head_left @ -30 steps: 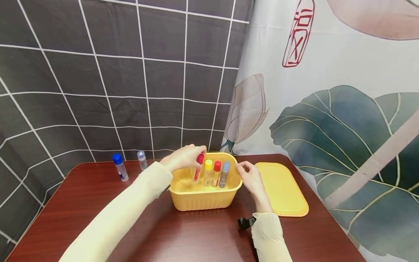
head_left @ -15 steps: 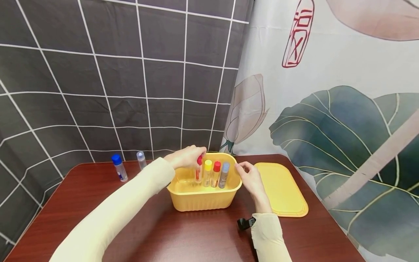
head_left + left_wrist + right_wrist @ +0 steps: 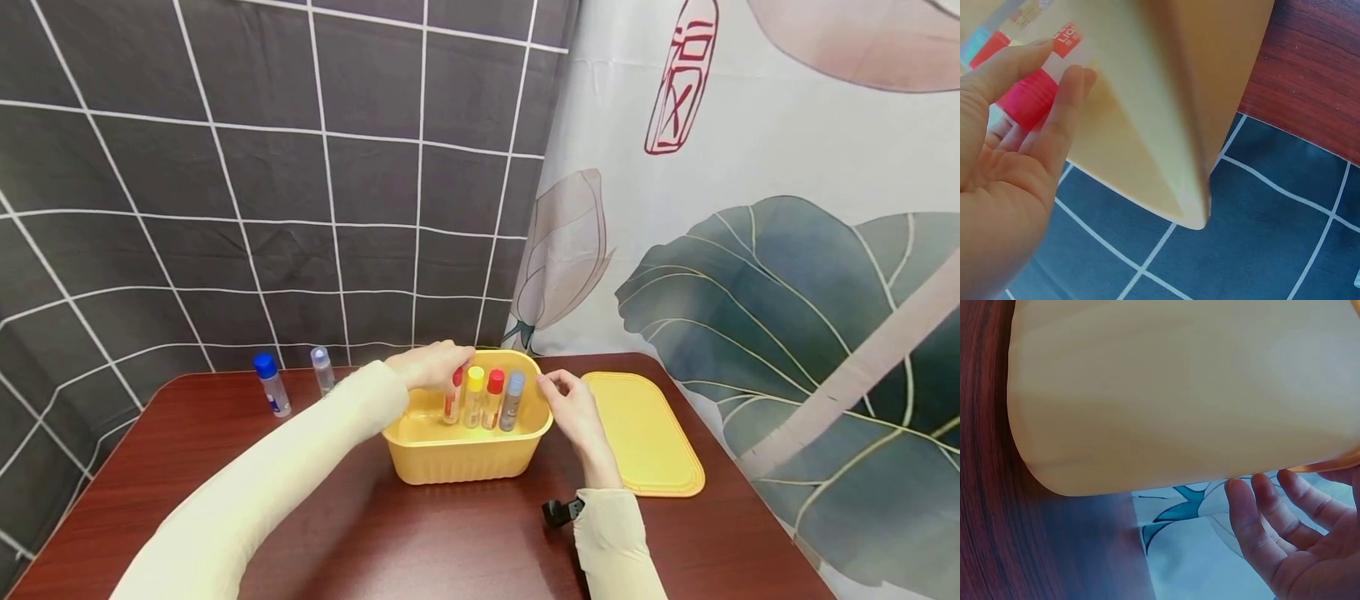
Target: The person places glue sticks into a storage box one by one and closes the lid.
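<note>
A yellow plastic bin [image 3: 465,461] stands on the table. My left hand [image 3: 433,367] reaches over its left side, thumb and fingers around the red cap of a clear tube [image 3: 452,405] standing inside. In the left wrist view, that red cap [image 3: 1030,99] lies between thumb and fingers. Right of it in the bin stand a yellow-capped tube [image 3: 473,400], another red-capped tube [image 3: 492,402] and a grey tube with a pale blue cap [image 3: 512,403]. My right hand [image 3: 576,412] pinches the bin's right rim, fingertips against the outer wall [image 3: 1179,425].
A yellow lid [image 3: 648,433] lies flat right of the bin. At the table's back left stand a blue-capped tube [image 3: 272,387] and a clear tube with a pale cap [image 3: 322,371]. A dark gridded cloth [image 3: 262,183] hangs behind the dark red table [image 3: 420,542].
My left hand has lowered slightly with the red-capped tube, which now stands more upright beside the yellow-capped one. The right hand keeps its place at the rim.
</note>
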{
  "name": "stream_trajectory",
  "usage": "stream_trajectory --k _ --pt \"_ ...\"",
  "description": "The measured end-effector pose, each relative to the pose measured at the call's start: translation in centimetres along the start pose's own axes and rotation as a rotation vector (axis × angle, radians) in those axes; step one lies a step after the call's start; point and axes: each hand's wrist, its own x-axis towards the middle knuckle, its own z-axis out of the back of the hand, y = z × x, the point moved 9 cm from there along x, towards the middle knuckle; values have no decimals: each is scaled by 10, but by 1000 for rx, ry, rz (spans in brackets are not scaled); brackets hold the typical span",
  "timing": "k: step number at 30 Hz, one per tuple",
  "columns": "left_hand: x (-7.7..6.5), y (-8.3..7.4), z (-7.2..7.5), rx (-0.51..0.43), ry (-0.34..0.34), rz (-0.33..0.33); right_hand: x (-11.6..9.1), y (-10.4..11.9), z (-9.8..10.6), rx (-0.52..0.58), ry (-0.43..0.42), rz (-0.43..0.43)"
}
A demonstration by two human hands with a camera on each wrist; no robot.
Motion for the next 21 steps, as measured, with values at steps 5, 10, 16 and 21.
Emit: stream_trajectory --k 5,10,16,21 --pt "-1 1 -2 -57 0 -4 -1 0 -1 -3 3 0" --pt "-1 1 -3 -76 -1 -22 0 -1 -2 -8 3 3" --pt "-1 3 -8 -72 9 -20 0 -1 -1 -14 -1 -1" --pt "0 4 -7 -61 -4 -27 0 -1 -2 -22 -1 -4"
